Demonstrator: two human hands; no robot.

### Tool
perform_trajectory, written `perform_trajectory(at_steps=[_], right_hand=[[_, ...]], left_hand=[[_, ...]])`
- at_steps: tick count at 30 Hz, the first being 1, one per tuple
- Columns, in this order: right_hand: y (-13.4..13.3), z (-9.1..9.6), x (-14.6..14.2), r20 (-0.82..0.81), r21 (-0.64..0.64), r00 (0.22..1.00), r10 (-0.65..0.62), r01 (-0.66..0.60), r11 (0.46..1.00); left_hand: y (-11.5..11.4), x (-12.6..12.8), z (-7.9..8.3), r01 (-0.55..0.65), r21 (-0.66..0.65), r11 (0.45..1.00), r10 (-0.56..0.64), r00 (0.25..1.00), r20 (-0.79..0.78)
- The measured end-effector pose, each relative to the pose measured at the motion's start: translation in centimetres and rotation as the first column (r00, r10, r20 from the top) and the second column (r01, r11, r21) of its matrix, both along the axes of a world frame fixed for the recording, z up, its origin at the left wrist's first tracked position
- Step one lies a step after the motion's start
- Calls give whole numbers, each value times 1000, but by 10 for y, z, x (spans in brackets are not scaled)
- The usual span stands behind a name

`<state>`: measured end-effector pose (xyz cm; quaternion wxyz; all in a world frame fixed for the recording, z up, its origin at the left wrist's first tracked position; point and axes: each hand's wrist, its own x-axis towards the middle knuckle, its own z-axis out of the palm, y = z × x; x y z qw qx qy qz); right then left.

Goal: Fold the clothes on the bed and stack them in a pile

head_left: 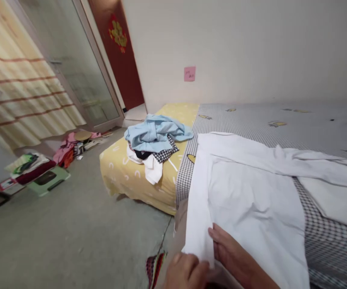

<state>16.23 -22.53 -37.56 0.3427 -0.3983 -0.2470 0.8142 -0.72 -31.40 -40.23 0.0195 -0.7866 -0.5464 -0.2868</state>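
Observation:
A white shirt (245,188) lies spread over the near side of the bed, with a strip along its left side folded inward. Its long sleeve stretches away to the right. My left hand (187,271) is closed on the near left corner of the fold, at the bottom of the view. Just right of it, my right hand (230,253) has its fingers on the inner edge of the folded strip and appears to hold the cloth there. Part of the shirt's near end hangs toward me and is cut off by the view.
A pile with a light blue shirt (157,130) on top lies on the yellow bedspread (116,164). More white cloth (339,196) rests at right on the checked sheet (236,116). On the floor stand a green stool (45,182) with clothes and a pink heap (66,146).

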Motion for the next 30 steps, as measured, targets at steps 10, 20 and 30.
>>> perform_trajectory(at_steps=[10, 20, 30], right_hand=[[0, 12, -7, 94, -78, 987, -132, 140, 987], [-2, 18, -14, 50, -14, 991, -122, 123, 992], [-5, -33, -8, 388, 213, 915, -112, 29, 977]], left_hand=[[-20, -26, -11, -129, -398, 908, 328, 811, 484], [14, -4, 9, -333, -589, 736, 466, 881, 84], [3, -27, -11, -467, -706, 533, 565, 817, -113]])
